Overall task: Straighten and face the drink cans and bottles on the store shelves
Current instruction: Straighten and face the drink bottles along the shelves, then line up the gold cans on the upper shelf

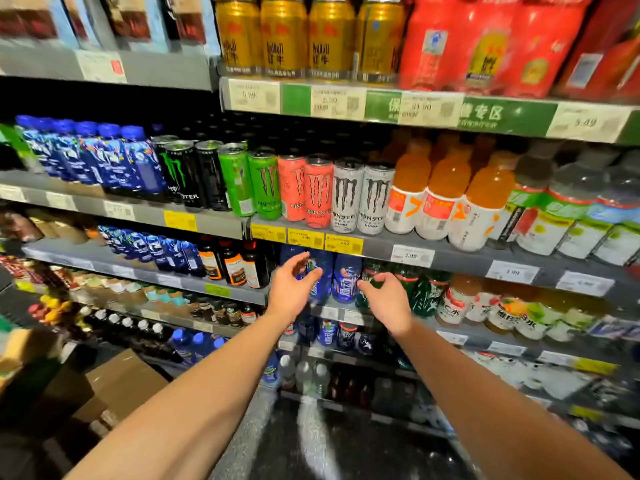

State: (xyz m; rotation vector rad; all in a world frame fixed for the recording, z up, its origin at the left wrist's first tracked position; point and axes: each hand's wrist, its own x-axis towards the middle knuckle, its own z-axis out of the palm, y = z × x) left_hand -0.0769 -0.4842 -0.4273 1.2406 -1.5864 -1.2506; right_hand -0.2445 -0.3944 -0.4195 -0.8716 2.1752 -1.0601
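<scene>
Both hands reaching for blue bottles on third shelf (346, 315)
Blue bottles (344, 277) sit under yellow tags; left hand (291, 289) and right hand (386, 301) open, empty; grip bodies, twist labels forward, pull to edge.

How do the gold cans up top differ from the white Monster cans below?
The gold cans are squat and sit on the top shelf; the white cans are slimmer, on the shelf below. Gold ones carry red print, white ones a dark claw logo. Both stand upright, facing out.
</scene>
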